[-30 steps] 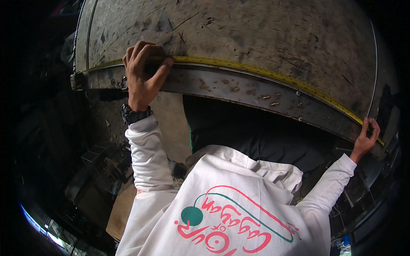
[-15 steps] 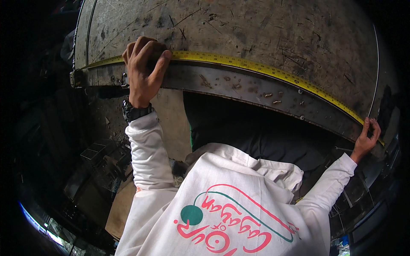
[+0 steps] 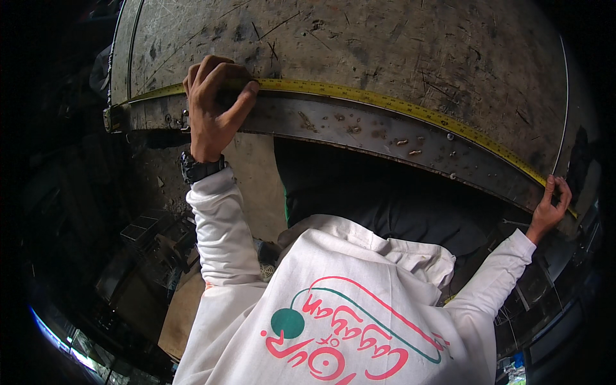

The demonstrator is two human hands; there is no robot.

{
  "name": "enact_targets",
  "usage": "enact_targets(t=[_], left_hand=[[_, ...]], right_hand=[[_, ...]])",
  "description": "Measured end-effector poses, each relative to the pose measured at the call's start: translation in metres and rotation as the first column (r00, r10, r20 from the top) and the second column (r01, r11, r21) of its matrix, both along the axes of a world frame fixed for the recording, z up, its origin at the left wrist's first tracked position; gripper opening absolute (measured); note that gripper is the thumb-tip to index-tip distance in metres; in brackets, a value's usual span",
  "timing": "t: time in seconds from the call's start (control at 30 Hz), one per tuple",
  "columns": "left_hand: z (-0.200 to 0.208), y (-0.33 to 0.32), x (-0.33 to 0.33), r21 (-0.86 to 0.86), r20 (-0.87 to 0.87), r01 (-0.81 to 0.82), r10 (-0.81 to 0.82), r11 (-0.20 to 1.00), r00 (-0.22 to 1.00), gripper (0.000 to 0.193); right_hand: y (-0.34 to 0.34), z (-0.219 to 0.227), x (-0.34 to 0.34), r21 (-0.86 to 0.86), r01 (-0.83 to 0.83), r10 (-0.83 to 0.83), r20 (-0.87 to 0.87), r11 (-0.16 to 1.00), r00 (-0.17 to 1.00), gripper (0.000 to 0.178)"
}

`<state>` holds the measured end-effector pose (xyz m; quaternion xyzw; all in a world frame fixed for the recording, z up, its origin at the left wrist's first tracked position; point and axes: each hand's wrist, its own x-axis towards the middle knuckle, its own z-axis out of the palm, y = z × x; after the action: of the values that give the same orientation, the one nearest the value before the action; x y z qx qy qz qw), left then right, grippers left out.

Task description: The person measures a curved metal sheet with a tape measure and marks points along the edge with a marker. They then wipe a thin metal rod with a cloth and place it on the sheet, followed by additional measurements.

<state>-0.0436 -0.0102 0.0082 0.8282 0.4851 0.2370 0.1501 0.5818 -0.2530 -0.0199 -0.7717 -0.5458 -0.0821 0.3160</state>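
Note:
A yellow tape measure blade (image 3: 385,102) lies stretched along the near edge of a worn, scratched workbench (image 3: 359,38). My left hand (image 3: 217,106), with a dark watch at its wrist, is curled over the blade toward the left end, thumb and fingers closed on it at the bench edge. At the far right corner my right hand (image 3: 553,204) pinches the blade between thumb and fingers. A short end of the blade sticks out past that hand. Below the blade runs the bench's metal front edge (image 3: 359,128), spotted with brown marks.
A wire rack (image 3: 144,228) and a brown board (image 3: 179,314) stand low at the left, beneath bench height. A small metal fitting (image 3: 186,120) sticks out from the bench edge beside my left wrist. Dark clutter fills the right side below the bench.
My left hand has shifted very slightly to the left along the bench edge. My right hand keeps its place on the blade.

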Motion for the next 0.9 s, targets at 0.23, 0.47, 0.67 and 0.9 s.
enact_targets(t=[0.23, 0.47, 0.67, 0.9], left_hand=[[0.0008, 0.0010, 0.0006, -0.013, 0.017, -0.003, 0.004, 1.000, 1.000, 0.024], [-0.0032, 0.0019, -0.0002, 0.025, 0.019, 0.009, -0.010, 1.000, 1.000, 0.024], [-0.0023, 0.0020, 0.0001, 0.035, 0.019, 0.009, -0.009, 0.999, 1.000, 0.024], [-0.0006, 0.0022, 0.0014, 0.020, 0.012, 0.006, -0.006, 1.000, 1.000, 0.023]], right_hand=[[-0.0006, -0.0006, 0.0013, 0.001, 0.003, -0.003, 0.013, 1.000, 1.000, 0.021], [0.0005, -0.0007, -0.0004, 0.012, 0.009, -0.009, -0.001, 1.000, 1.000, 0.022], [0.0002, -0.0003, 0.0001, 0.005, 0.025, -0.025, 0.004, 1.000, 1.000, 0.022], [-0.0002, -0.0001, 0.0000, -0.003, 0.031, -0.031, 0.008, 1.000, 0.999, 0.023]])
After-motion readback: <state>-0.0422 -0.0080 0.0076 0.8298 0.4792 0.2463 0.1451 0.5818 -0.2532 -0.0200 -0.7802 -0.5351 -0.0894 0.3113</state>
